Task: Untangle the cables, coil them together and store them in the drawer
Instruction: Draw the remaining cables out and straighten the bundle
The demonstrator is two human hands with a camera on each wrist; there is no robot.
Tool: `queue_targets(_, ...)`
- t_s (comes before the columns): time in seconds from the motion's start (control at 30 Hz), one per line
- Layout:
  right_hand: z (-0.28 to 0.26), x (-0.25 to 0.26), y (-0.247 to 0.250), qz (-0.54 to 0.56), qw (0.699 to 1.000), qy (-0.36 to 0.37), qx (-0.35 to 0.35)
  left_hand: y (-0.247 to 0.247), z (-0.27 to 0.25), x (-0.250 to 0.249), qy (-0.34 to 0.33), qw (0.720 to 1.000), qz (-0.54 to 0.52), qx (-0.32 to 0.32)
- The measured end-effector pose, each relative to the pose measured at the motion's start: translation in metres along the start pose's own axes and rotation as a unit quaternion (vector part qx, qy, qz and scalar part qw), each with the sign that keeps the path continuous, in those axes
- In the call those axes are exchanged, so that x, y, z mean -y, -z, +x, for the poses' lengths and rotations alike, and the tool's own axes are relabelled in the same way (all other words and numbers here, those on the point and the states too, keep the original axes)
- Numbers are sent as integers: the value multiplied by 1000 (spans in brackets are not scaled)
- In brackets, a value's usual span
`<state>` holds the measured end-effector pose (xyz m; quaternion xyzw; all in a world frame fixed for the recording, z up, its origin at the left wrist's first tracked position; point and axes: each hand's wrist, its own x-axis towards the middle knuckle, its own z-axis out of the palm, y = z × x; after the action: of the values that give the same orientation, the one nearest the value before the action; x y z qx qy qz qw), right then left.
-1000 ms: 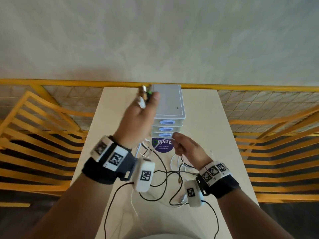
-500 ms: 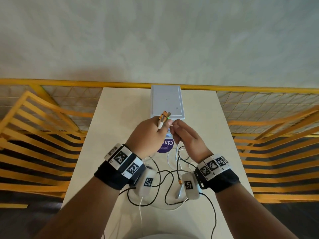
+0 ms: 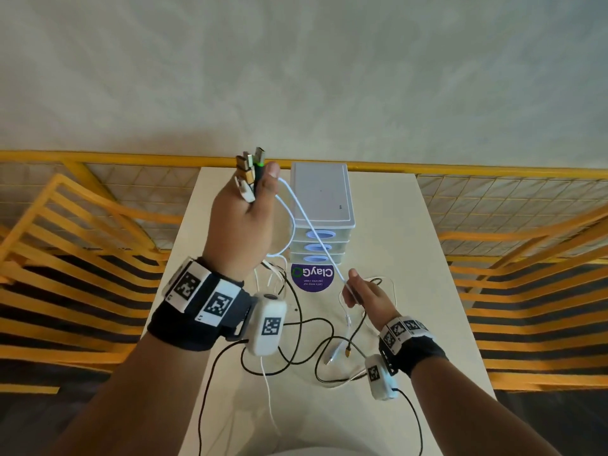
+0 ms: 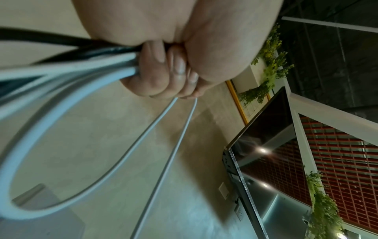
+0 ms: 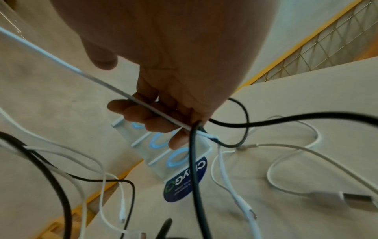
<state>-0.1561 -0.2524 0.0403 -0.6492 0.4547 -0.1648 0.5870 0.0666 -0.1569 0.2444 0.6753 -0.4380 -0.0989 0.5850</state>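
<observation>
A bundle of plugs (image 3: pixel 249 171) is gripped high in the raised left hand (image 3: pixel 241 222), a white cable (image 3: pixel 309 227) is pinched taut by the right hand (image 3: pixel 365 296) low over the table (image 3: pixel 411 258), the other cables (image 3: pixel 296 340) lying tangled before the closed drawers (image 3: pixel 320 246).

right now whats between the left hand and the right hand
A taut white cable runs from left hand to right hand, crossing the drawer unit in the head view.
</observation>
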Motion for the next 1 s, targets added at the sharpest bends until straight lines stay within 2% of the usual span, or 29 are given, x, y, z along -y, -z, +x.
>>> queue_targets(0.13,1,-8,4,-27,999,-28,-27,-1,-2,1,15,995,-93,-16)
queue_targets(0.3,2,-3,8,-36,999,-5,-34,3,2,0,26,981,-177,-72)
queue_targets(0.47,0,14,15,59,993,49,-87,4,1,5,13,989,-127,-71)
queue_targets(0.67,-12,61,23,117,982,123,-84,-5,-7,12,-18,1000,-15,-5)
queue_targets(0.77,-23,74,36,137,975,156,-82,-3,-6,14,-31,999,27,-10)
queue_targets(0.87,-35,83,52,250,951,161,-82,2,4,22,-22,998,49,-43)
queue_targets(1.0,-47,101,69,411,891,180,-71,9,10,34,2,995,62,-72)
